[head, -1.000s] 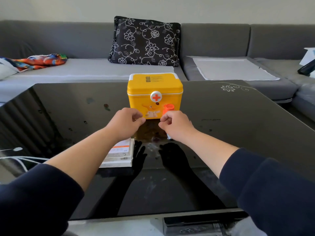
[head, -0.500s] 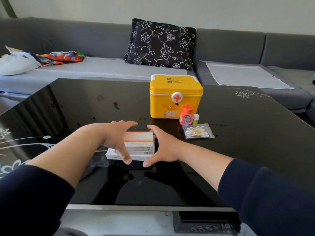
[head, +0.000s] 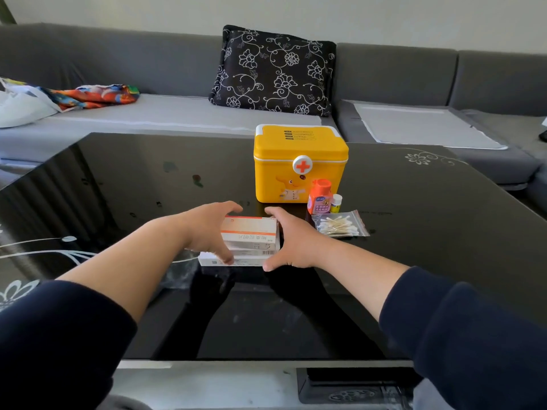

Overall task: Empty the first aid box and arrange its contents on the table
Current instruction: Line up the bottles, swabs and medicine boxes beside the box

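A yellow first aid box (head: 296, 149) with a red cross stands with its lid down on the black glass table (head: 429, 247). In front of it on the right are an orange bottle (head: 319, 199), a small yellow-labelled vial (head: 336, 202) and a clear bag of cotton swabs (head: 339, 224). Nearer to me lies a stack of white and orange medicine boxes (head: 250, 236). My left hand (head: 204, 229) cups the stack's left side, fingers behind and thumb in front. On the stack's right side my right hand (head: 291, 244) curls round it the same way.
A grey sofa (head: 148, 119) runs behind the table, with a black floral cushion (head: 275, 69), a colourful cloth (head: 97, 96) and a white bag at the left. The table's near edge (head: 236, 362) is close to me, with a lower shelf beneath.
My hands left the bottle and swabs in front of the first aid box and came back to the stack of medicine boxes, closing on its two sides. The view shifted left.
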Demonstrator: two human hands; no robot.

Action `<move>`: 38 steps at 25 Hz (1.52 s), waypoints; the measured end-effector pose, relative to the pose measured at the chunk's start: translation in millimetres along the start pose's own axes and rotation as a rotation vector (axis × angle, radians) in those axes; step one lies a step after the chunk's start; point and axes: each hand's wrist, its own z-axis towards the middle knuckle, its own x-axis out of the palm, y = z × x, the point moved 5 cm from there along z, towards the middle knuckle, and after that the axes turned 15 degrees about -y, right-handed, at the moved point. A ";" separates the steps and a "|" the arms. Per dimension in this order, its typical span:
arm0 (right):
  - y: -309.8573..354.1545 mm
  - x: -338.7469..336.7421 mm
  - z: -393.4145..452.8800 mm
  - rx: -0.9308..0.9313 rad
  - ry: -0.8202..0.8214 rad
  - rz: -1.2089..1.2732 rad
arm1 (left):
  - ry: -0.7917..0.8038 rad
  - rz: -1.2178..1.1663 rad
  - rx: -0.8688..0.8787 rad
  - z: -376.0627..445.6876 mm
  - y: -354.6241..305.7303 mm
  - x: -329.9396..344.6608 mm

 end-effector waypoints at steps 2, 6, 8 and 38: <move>-6.1 -7.0 4.5 0.009 -0.034 -0.014 | -0.076 -0.045 0.024 5.9 -1.2 2.7; -19.7 -13.8 12.7 0.052 -0.088 -0.002 | -0.204 -0.122 0.044 12.3 -0.7 8.7; -24.0 -15.1 15.6 0.068 -0.109 0.011 | -0.236 -0.137 0.027 14.9 -0.1 12.1; -32.4 -26.7 22.3 0.155 -0.364 0.197 | -0.437 -0.223 -0.185 33.1 9.1 19.1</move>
